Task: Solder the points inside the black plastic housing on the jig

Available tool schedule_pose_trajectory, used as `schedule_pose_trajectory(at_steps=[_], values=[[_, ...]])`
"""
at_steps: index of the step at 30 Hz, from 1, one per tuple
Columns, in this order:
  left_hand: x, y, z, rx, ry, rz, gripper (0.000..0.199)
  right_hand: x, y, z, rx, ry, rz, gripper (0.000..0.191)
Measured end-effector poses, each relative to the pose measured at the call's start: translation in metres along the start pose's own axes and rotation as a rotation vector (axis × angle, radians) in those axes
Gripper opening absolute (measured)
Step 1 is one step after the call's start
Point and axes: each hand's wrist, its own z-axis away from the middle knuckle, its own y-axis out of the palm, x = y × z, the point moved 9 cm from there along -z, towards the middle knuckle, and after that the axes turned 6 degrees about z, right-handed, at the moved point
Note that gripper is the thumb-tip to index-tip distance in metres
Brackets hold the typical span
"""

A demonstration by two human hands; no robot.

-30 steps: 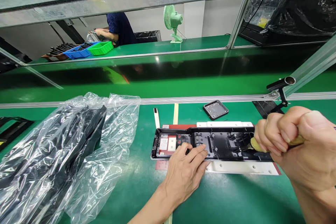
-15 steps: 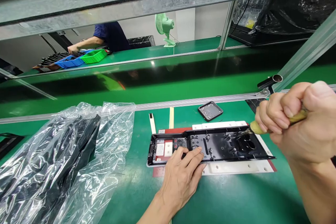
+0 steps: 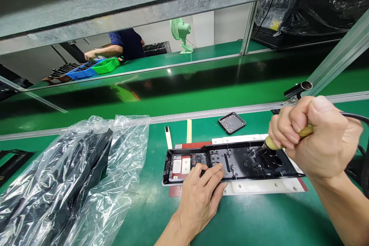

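Note:
A long black plastic housing (image 3: 240,165) lies open side up on a white and red fixture (image 3: 259,187). My left hand (image 3: 203,190) rests on its near edge, left of the middle, fingers stretched over the rim and holding nothing. In a fist, my right hand (image 3: 314,134) grips the yellow handle of a soldering iron (image 3: 271,144). A cord runs out behind that hand. The iron's tip points down at the small posts near the housing's right end; whether it touches one I cannot tell.
A small black tray (image 3: 232,123) of tiny metal parts sits behind the housing. Plastic-wrapped black parts (image 3: 66,177) cover the left. A metal tube holder (image 3: 298,89) stands behind my right hand. Across the bench, a person (image 3: 127,44) reaches over a blue bin (image 3: 82,72).
My right hand has come lower and a little to the left with the soldering iron, and the cord now shows. My left hand stays on the housing. The view has shifted slightly.

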Motion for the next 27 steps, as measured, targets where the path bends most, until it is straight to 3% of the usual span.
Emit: schedule_pose_trajectory(at_steps=[27], values=[[0.002,0.002,0.000,-0.020,-0.022,0.006,0.027,-0.025,0.014,-0.005,0.085,0.061,-0.002,0.052]])
